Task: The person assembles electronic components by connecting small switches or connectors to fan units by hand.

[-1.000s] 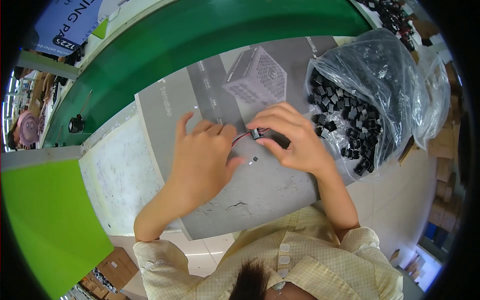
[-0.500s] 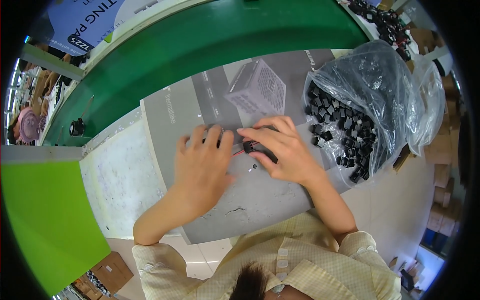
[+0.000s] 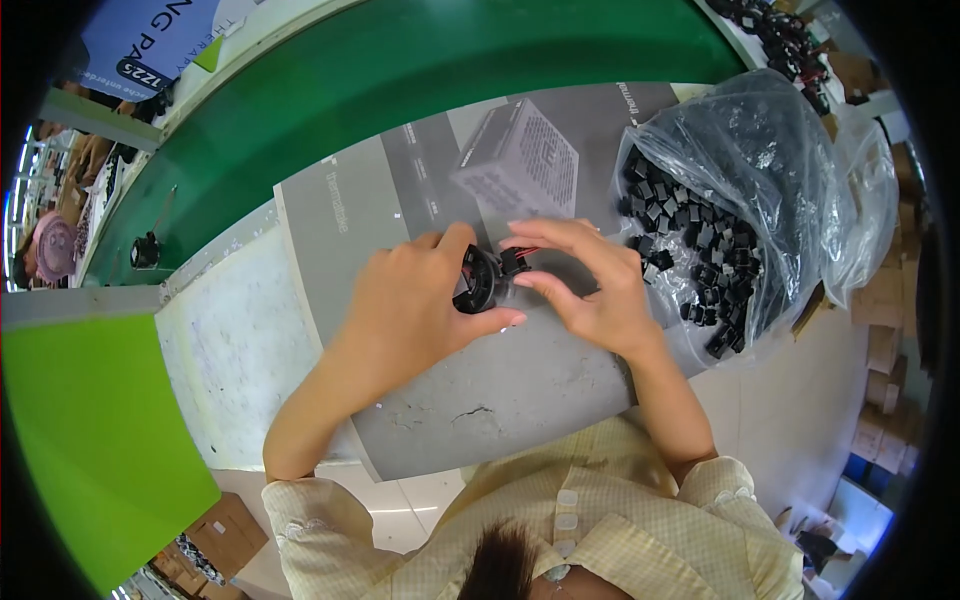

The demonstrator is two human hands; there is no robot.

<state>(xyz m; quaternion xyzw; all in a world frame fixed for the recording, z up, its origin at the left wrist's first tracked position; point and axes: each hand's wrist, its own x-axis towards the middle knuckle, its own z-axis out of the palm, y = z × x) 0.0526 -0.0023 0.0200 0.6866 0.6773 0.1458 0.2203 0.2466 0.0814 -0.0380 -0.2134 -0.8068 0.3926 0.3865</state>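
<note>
Above the middle of the grey printed board [image 3: 450, 380], my left hand [image 3: 405, 295] is closed round a small round black part with a ring-shaped rim [image 3: 484, 283]. Its far side is hidden by my fingers. My right hand [image 3: 605, 290] pinches a small black plug [image 3: 514, 261] with red and dark wires between thumb and fingers. The plug sits right beside the round part; whether they touch I cannot tell.
To the right lies a clear plastic bag [image 3: 745, 140] with many small black connector housings [image 3: 715, 240] spilling at its mouth. Beyond the board runs a green conveyor belt [image 3: 330, 90], with a round black part [image 3: 145, 250] on its left. A bright green panel [image 3: 95, 420] stands at left.
My left hand has taken hold of the round black part and turned, bringing it beside the plug. My right hand still pinches the plug, now slightly further right.
</note>
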